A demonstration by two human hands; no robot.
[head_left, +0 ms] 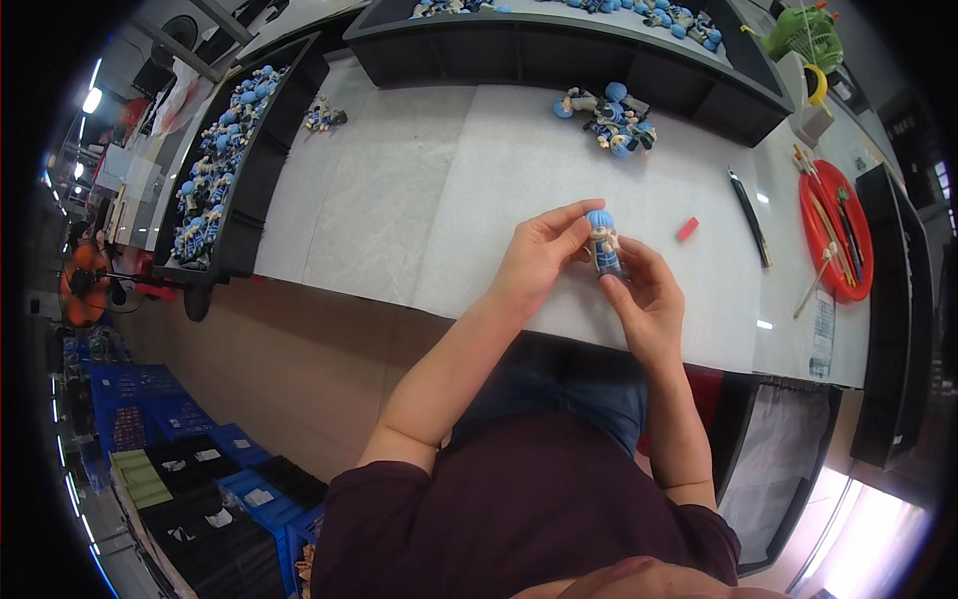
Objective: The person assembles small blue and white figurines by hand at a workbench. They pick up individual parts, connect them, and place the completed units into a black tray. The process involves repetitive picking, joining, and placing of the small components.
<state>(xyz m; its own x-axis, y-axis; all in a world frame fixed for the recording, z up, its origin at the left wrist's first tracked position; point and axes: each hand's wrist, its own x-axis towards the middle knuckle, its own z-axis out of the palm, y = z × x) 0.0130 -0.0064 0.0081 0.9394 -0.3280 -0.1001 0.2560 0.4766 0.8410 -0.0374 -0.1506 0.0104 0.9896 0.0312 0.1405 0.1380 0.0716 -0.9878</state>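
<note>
A small blue-haired figurine (603, 243) in a blue and white outfit is held upright over the white worktable between both hands. My left hand (542, 248) pinches it from the left, thumb and fingers near its head. From the right, my right hand (647, 299) grips its lower body, with the thumb by the base. Beyond the hands lies a loose cluster of similar figurines (621, 128). A small pink block (688, 230) rests to the right of the hands, and farther right is a dark pen-like knife (750, 217).
A black tray (244, 210) full of figurines stands at the left, and a larger black tray (559, 58) holding more is at the back. One small pile (323, 117) sits near the left tray. A red oval dish (864, 270) with brushes lies at the right.
</note>
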